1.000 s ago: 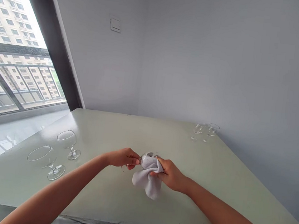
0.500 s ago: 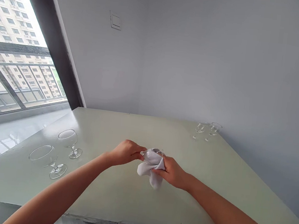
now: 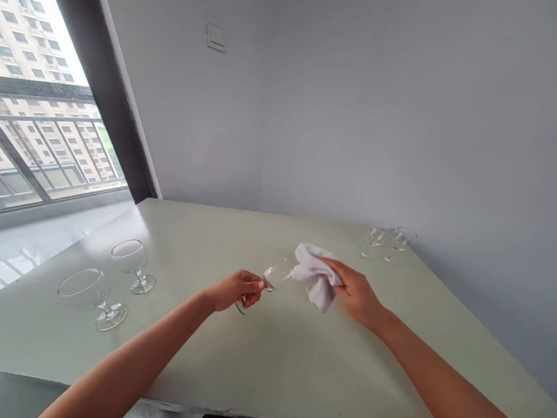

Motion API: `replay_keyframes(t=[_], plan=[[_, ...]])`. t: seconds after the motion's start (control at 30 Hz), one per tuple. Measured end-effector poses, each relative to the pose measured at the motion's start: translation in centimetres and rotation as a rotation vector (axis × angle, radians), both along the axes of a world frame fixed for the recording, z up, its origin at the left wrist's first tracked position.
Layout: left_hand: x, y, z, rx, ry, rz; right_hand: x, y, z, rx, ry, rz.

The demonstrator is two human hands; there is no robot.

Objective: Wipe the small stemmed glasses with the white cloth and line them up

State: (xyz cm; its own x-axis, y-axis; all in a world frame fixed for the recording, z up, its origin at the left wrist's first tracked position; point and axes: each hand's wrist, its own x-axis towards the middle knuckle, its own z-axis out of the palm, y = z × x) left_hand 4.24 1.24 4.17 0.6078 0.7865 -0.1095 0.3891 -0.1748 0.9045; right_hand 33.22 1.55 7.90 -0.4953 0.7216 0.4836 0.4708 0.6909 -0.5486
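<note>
My left hand (image 3: 241, 291) is closed around the stem of a clear stemmed glass (image 3: 277, 273), above the middle of the table. The glass is tilted, its bowl pointing right and its foot showing below my fingers. In my right hand (image 3: 356, 295) a white cloth (image 3: 315, 273) is bunched, its folds hanging down. The cloth's left edge is at the mouth of the glass; whether it touches the rim I cannot tell.
Two stemmed glasses, a nearer one (image 3: 85, 291) and a farther one (image 3: 131, 258), stand at the left of the pale table (image 3: 220, 363). Two more glasses, one (image 3: 377, 237) beside another (image 3: 402, 240), stand at the far right corner. Grey walls (image 3: 370, 112) rise behind.
My right hand has drawn the cloth out of the glass, up and to the right. My left hand has turned, still gripping the glass, and the bowl is now uncovered.
</note>
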Motion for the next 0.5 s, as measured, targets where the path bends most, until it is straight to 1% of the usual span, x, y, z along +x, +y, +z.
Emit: replay_keyframes(t=[0.03, 0.07, 0.1, 0.13, 0.2, 0.23, 0.27, 0.3, 0.33, 0.37, 0.43, 0.5], plan=[[0.2, 0.1, -0.5, 0.024, 0.021, 0.049, 0.0, -0.2, 0.1, 0.004, 0.053, -0.065], [0.5, 0.1, -0.9, 0.051, 0.052, 0.091, -0.2, -0.5, 0.3, 0.043, 0.056, -0.069], [0.8, 0.1, -1.2, 0.081, 0.091, 0.124, -0.6, -0.8, 0.4, 0.099, 0.001, -0.017], [1.2, 0.1, -1.4, 0.118, 0.135, 0.150, -1.2, -1.1, 0.5, 0.158, -0.093, 0.063], [2.2, -0.3, -1.3, 0.223, 0.220, 0.188, -2.8, -1.6, 0.3, 0.265, -0.321, 0.232], [2.8, -0.6, -1.1, 0.289, 0.256, 0.203, -3.5, -1.7, 0.1, 0.296, -0.402, 0.284], [3.2, -0.9, -0.8, 0.359, 0.286, 0.216, -4.2, -1.6, -0.2, 0.300, -0.434, 0.304], [3.7, -1.2, -0.5, 0.430, 0.308, 0.230, -4.8, -1.5, -0.5, 0.291, -0.413, 0.306], [4.0, -1.5, -0.3, 0.496, 0.323, 0.245, -5.3, -1.3, -0.6, 0.254, -0.353, 0.301], [4.2, -1.7, 0.0, 0.556, 0.331, 0.261, -5.6, -1.0, -0.7, 0.165, -0.247, 0.277], [4.4, -1.9, 0.3, 0.651, 0.328, 0.288, -5.8, -0.2, -0.3, -0.109, 0.024, 0.183], [4.1, -2.0, 0.4, 0.713, 0.306, 0.299, -5.6, 0.8, 0.3, -0.380, 0.236, 0.074]])
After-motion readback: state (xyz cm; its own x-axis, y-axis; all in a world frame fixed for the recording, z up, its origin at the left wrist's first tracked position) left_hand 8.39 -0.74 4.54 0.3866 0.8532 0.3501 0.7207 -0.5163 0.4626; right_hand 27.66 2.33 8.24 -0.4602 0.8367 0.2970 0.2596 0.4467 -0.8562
